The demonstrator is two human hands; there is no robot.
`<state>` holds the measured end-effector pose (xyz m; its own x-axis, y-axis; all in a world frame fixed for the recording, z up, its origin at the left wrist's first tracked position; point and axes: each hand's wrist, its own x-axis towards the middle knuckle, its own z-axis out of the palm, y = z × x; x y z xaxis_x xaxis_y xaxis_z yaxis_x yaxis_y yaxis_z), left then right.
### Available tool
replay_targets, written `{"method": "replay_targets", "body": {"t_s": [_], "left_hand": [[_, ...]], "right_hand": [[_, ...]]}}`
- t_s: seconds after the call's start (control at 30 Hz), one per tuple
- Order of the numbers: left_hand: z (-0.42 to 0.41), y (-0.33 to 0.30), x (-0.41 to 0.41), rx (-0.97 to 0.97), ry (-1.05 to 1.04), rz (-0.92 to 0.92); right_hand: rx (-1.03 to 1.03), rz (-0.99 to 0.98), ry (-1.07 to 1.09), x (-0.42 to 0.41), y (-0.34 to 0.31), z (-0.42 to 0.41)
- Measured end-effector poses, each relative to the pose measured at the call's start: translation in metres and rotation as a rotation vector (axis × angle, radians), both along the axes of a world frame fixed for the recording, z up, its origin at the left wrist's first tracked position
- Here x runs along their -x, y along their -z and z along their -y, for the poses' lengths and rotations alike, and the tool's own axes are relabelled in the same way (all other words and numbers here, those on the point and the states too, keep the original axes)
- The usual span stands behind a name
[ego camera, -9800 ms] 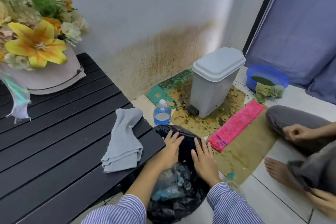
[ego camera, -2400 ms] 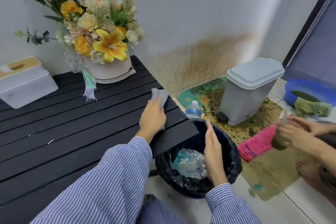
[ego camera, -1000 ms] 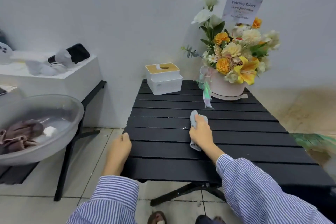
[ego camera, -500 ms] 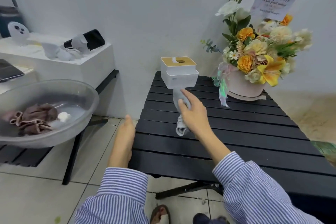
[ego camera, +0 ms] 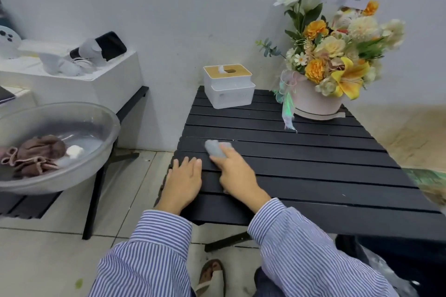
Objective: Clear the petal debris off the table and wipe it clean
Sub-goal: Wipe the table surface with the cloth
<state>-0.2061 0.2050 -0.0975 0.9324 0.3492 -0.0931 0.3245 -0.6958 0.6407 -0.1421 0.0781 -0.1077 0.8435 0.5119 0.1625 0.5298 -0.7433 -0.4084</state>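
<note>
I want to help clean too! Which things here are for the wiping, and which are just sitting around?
For the wiping: grey cloth, right hand holding it, left hand, black table.

Just sitting around: tissue box, flower arrangement, clear bowl with brown cloth.

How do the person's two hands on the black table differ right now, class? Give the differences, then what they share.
The right hand presses a grey cloth onto the slats; the left hand holds nothing. The right hand reaches further in over the table, while the left hand rests flat at the table's left edge. The right hand's fingers bend over the cloth; the left hand's lie straight. Both come from striped sleeves and rest on the table.
</note>
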Motion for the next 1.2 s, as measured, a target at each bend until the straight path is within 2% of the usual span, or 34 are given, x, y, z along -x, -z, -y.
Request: {"method": "replay_targets", "body": {"t_s": [0.1, 0.2, 0.27, 0.4, 0.47, 0.57, 0.67, 0.73, 0.87, 1.03, 1.2], "left_hand": [[0.009, 0.004, -0.006, -0.152, 0.079, -0.065], [0.024, 0.002, -0.014, -0.149, 0.15, -0.027], [0.04, -0.003, -0.019, -0.163, 0.219, 0.016], [0.074, -0.011, -0.027, -0.182, 0.317, 0.034], [0.09, -0.014, -0.032, -0.179, 0.337, 0.059], [0.113, -0.018, -0.039, -0.111, 0.339, 0.108], [0.122, -0.016, -0.043, -0.107, 0.353, 0.099], [0.122, -0.015, -0.046, -0.129, 0.327, 0.079], [0.135, -0.02, -0.05, -0.079, 0.28, 0.062], [0.161, -0.02, -0.049, -0.025, 0.36, 0.038], [0.185, -0.021, -0.051, 0.06, 0.417, 0.05]], "right_hand": [[-0.078, 0.022, 0.229, 0.004, 0.0, 0.088], [-0.132, 0.036, 0.532, 0.025, 0.003, 0.191], [-0.176, -0.025, 0.734, 0.039, 0.0, 0.245], [-0.226, -0.082, 0.966, 0.042, -0.019, 0.282], [-0.226, -0.005, 0.923, 0.041, -0.027, 0.259], [-0.185, 0.141, 0.585, 0.044, -0.027, 0.193], [-0.026, 0.109, 0.264, 0.046, -0.01, 0.14], [0.027, 0.081, 0.222, 0.045, 0.001, 0.135], [-0.015, 0.047, 0.332, 0.035, 0.005, 0.184], [-0.11, 0.019, 0.711, 0.038, -0.001, 0.277], [-0.037, 0.059, 1.0, 0.06, -0.005, 0.343]]}}
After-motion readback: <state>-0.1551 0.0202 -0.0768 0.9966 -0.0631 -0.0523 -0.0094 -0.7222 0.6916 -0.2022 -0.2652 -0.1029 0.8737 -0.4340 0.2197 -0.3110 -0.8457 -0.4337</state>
